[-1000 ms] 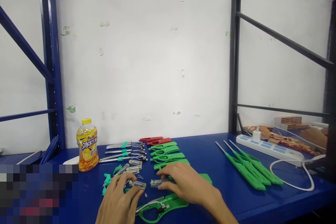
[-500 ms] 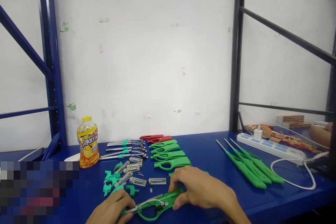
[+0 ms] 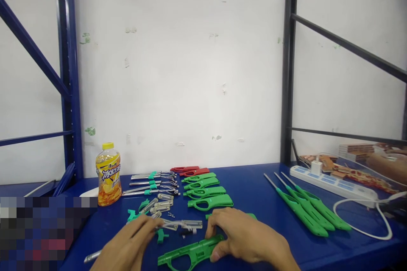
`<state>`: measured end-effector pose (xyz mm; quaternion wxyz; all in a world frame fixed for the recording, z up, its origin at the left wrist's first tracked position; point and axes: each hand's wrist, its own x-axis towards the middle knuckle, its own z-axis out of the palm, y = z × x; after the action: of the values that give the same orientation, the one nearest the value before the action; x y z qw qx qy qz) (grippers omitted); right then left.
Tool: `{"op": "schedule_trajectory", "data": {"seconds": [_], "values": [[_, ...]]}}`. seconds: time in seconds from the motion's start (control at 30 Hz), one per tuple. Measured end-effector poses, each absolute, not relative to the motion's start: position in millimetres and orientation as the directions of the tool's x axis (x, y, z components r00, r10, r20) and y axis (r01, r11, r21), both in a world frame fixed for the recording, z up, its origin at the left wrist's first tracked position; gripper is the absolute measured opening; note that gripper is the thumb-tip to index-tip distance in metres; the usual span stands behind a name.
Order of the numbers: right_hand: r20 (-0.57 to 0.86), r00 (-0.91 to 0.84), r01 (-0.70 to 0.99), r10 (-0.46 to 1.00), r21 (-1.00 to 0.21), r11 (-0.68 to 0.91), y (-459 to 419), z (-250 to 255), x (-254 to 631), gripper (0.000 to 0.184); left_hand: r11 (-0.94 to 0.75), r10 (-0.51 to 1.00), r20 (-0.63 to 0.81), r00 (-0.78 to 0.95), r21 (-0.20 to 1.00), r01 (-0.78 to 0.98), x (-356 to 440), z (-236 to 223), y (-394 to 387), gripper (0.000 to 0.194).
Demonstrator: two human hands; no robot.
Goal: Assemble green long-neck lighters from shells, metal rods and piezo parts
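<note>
My right hand pinches the solid end of a green lighter handle shell, which lies with its inner side up near the table's front edge. My left hand is closed on a metal lighter tube, whose tip sticks out to the left of the hand. To the right of this hand, a pale wire and a small black part show above the shell, apart from it. Clear fuel tanks and teal plastic pieces lie just beyond my left hand. Another green shell is partly hidden behind my right hand.
Green handle shells and red ones lie in a column at the back. Metal tubes with wires are left of them, beside a drink bottle. Three assembled green lighters and a power strip lie right.
My left hand has drawn the metal tube with its wire and black part out of the green shell, up and leftward. The right hand still holds the shell. The view has shifted slightly.
</note>
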<state>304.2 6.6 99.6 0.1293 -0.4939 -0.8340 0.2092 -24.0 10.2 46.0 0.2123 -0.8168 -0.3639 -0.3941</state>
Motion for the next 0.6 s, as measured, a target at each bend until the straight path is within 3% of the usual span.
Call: {"op": "schedule_trajectory", "data": {"seconds": [0.13, 0.27, 0.37, 0.6], "values": [[0.015, -0.478, 0.761, 0.878, -0.492, 0.423, 9, 96, 306, 0.034, -0.542, 0.659, 0.666, 0.350, 0.097, 0.835, -42, 82, 33, 0.036], [0.021, -0.486, 0.750, 0.874, -0.503, 0.429, 10, 95, 306, 0.035, -0.493, 0.752, 0.554, 0.358, 0.111, 0.863, -47, 112, 72, 0.032], [0.010, -0.485, 0.753, 0.874, -0.504, 0.424, 10, 97, 306, 0.034, -0.467, 0.817, 0.433, 0.381, 0.110, 0.877, -44, 113, 106, 0.023], [-0.003, -0.482, 0.754, 0.876, -0.512, 0.412, 9, 98, 305, 0.034, -0.510, 0.846, 0.266, 0.463, 0.149, 0.847, -29, 91, 148, 0.030]]}}
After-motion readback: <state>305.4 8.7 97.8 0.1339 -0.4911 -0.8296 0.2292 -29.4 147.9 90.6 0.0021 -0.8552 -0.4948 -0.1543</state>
